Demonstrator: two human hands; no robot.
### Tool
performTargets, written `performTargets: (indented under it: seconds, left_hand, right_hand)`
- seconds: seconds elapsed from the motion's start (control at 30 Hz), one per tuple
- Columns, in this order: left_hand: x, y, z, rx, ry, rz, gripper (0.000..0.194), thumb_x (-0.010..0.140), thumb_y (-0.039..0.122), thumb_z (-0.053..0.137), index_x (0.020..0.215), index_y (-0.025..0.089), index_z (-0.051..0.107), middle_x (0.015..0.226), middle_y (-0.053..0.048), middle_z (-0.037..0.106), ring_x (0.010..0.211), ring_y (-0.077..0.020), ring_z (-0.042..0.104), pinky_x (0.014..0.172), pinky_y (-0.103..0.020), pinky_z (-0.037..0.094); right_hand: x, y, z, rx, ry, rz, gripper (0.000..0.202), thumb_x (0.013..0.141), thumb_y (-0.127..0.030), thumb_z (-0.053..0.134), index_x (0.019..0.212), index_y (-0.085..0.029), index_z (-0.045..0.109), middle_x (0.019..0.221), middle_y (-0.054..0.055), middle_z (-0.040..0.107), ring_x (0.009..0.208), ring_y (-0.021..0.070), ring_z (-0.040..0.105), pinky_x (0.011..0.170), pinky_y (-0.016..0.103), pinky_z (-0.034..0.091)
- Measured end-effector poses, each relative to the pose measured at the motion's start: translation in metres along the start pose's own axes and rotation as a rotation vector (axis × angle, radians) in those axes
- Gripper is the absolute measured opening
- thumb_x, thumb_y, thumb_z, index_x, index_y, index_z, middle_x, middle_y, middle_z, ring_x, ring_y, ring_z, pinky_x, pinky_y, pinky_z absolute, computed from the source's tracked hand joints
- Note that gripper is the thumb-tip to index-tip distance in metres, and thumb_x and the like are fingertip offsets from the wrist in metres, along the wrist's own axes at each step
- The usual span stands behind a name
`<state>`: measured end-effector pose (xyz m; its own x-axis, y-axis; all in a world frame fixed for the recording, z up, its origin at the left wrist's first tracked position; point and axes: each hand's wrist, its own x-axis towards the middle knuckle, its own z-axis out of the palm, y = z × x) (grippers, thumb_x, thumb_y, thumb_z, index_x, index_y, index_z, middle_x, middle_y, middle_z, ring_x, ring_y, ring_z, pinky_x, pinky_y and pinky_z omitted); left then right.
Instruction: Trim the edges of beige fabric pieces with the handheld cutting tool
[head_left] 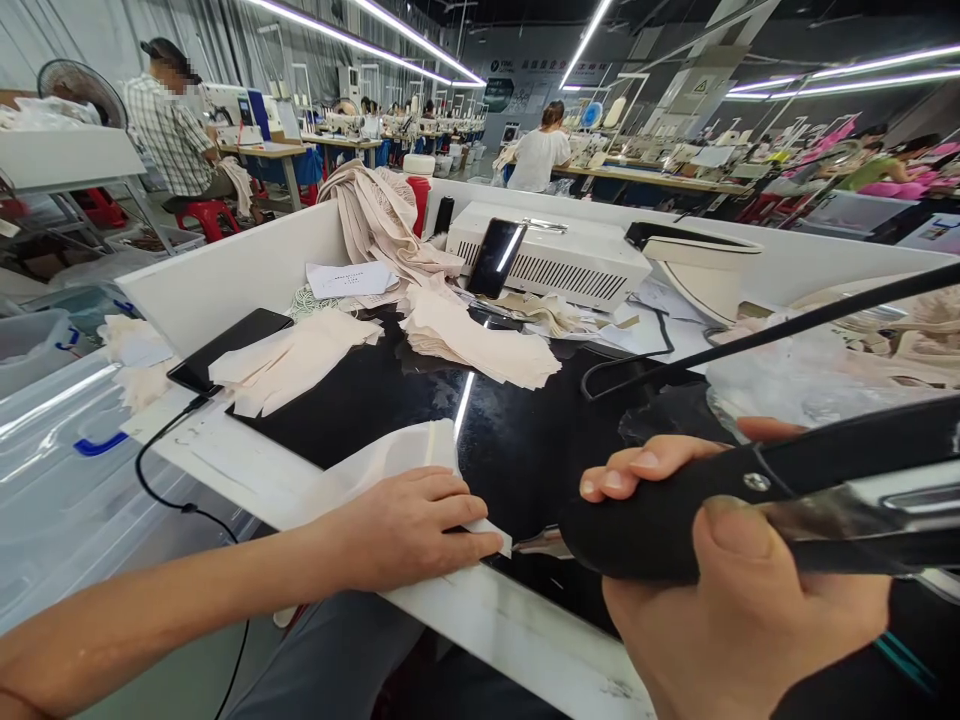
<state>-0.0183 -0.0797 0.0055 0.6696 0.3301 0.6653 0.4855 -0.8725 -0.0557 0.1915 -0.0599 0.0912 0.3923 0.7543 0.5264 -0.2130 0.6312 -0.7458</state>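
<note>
My left hand [409, 530] is closed over a sheer white fabric piece [382, 455] at the near edge of a glossy black work surface [517, 440]. A corner of the fabric sticks out past its fingertips. My right hand [742, 600] wraps round a thick black hand tool [652, 510] with a screw in its side and a bright metal part along it. The tool's narrow metal tip [540, 543] points left, close beside that fabric corner; whether they touch I cannot tell. Beyond my hands lie two stacks of pale pink cut fabric, one left [300, 355] and one centre [480, 335].
A phone [497, 257] leans on a white vented box [547, 250]. A black flat device [229, 350] with a cable lies at left. A black cable [787, 325] crosses above the right side, near clear plastic wrap [802, 380]. Other people work at sewing machines behind.
</note>
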Motion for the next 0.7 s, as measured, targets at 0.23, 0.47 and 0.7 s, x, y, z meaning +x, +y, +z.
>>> performTargets:
  seconds: [0.23, 0.47, 0.7]
  left_hand:
    - [0.000, 0.000, 0.000, 0.023, -0.047, 0.006, 0.011, 0.127, 0.016, 0.077, 0.134, 0.017, 0.085, 0.117, -0.008, 0.086, 0.105, -0.0207, 0.081, 0.105, -0.034, 0.073]
    - [-0.003, 0.000, -0.009, 0.034, 0.036, 0.028, 0.013, 0.129, 0.017, 0.074, 0.129, 0.014, 0.087, 0.131, -0.010, 0.091, 0.122, -0.0212, 0.085, 0.125, -0.035, 0.070]
    - [-0.001, 0.001, -0.010, 0.082, 0.003, 0.087, 0.023, 0.131, 0.018, 0.069, 0.121, 0.012, 0.089, 0.120, -0.007, 0.088, 0.112, -0.0190, 0.084, 0.125, -0.032, 0.069]
  right_hand:
    - [-0.002, -0.002, 0.003, -0.007, 0.002, -0.010, 0.046, 0.079, -0.038, 0.110, 0.116, -0.030, 0.083, 0.076, -0.008, 0.079, 0.052, 0.0211, 0.071, 0.050, 0.036, 0.066]
    - [0.004, -0.002, 0.001, -0.037, 0.052, -0.023, 0.048, 0.071, -0.038, 0.112, 0.110, -0.032, 0.086, 0.073, -0.007, 0.078, 0.051, 0.0227, 0.069, 0.048, 0.038, 0.065]
    - [0.009, -0.006, 0.003, -0.094, 0.169, -0.001, 0.048, 0.057, -0.041, 0.110, 0.099, -0.035, 0.088, 0.066, -0.007, 0.075, 0.049, 0.0259, 0.065, 0.043, 0.042, 0.061]
